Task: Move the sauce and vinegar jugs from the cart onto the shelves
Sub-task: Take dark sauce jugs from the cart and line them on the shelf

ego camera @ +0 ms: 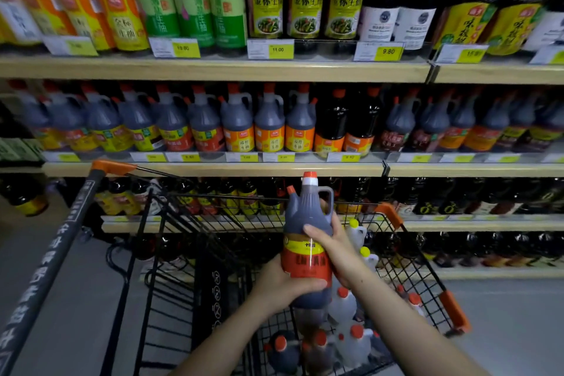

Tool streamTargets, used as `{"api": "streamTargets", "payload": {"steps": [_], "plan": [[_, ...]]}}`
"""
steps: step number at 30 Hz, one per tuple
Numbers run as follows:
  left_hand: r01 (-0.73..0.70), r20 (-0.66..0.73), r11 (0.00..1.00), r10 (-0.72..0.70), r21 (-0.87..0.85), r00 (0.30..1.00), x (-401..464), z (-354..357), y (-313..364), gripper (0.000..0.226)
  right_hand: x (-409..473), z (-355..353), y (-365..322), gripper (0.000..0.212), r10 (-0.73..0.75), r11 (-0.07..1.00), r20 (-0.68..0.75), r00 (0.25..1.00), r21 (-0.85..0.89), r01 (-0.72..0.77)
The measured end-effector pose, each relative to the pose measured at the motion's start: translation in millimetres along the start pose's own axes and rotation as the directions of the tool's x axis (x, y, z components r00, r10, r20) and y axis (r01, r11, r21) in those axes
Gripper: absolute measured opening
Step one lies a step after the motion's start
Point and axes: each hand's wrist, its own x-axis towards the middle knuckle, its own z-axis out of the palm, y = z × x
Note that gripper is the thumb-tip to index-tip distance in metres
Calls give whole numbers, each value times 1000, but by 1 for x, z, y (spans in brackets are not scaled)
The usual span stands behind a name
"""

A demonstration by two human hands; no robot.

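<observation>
I hold a dark sauce jug (306, 223) upright above the cart (396, 223); it has a red cap, a side handle and a red and yellow label. My left hand (283, 281) grips its lower body from the left. From the right, my right hand (329, 241) wraps the jug at label height. Below the held jug, several dark and clear jugs (341, 333) with red or yellow caps lie in the cart's basket. The middle shelf (213, 168) behind carries a full row of similar dark jugs (238, 122).
The cart's dark handle bar (52, 256) with orange ends runs up the left side. The top shelf (213, 69) holds tall bottles with price tags. Lower shelves (457, 224) hold more dark bottles. Grey floor lies on both sides of the cart.
</observation>
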Motion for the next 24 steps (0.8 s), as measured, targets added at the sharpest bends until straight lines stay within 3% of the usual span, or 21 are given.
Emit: {"api": "streamTargets", "payload": {"steps": [3,8,14,17,21,24], "plan": [[-1,54,999,-1,52,999,5,4,-2,66,-10,-4,17,66,22,1000,-129,991,12,-21],[43,324,994,-72,96,943,24,-14,-26,63,-17,-31,31,64,23,997,-260,965,75,-4],[222,306,919,-324,325,895,29,-35,-132,63,-32,-77,53,73,75,993,-385,920,111,-35],[169,325,913,-298,371,898,32,-26,-192,68,-35,-94,77,100,120,991,-443,888,106,-81],[132,294,893,-277,431,915,50,-8,-216,46,-28,-108,110,99,125,991,-493,861,104,-85],[154,190,940,-219,305,957,55,-4,-229,28,-34,-113,126,105,149,987,-520,841,126,-97]]}}
